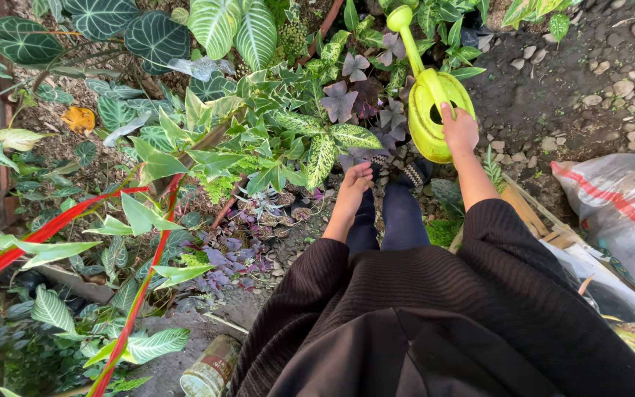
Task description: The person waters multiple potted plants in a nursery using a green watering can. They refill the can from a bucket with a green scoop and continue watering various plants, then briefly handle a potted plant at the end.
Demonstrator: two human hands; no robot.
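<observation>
Watering of a planted bed, seen from above. A lime-green watering can (435, 110) sits in the upper centre-right of the frame, its long spout (406, 37) pointing toward the top edge over dark purple-leaved plants (347, 99). The right hand (459, 131) is clenched around the can's handle from the near side; the fingers themselves are hidden behind the can body. The left hand (354, 184), in mid-frame, hangs relaxed with fingers loosely curled, grasping nothing, just beside variegated green-and-cream foliage (317, 147). Below the hands, dark trouser legs and patterned shoes (406, 173) stand at the bed's edge on bare soil.

Left of the hands, broad veined leaves (156, 37) fill the upper left, and long red leaf blades (60, 228) cross the lower left. A rusted tin can (211, 371) lies on its side at the bottom edge. A white sack with a red stripe (619, 213) rests at the right, beyond pebbled earth (589, 88).

Risks, as judged from this view: a single-handed hold on a can with its weight carried far forward may let it tip, dumping water in one spot and scouring soil from roots. The spout could knock the soft purple leaves. The feet stand very near low plants, so a shifted step may crush them, and the tin can is a trip hazard behind.
</observation>
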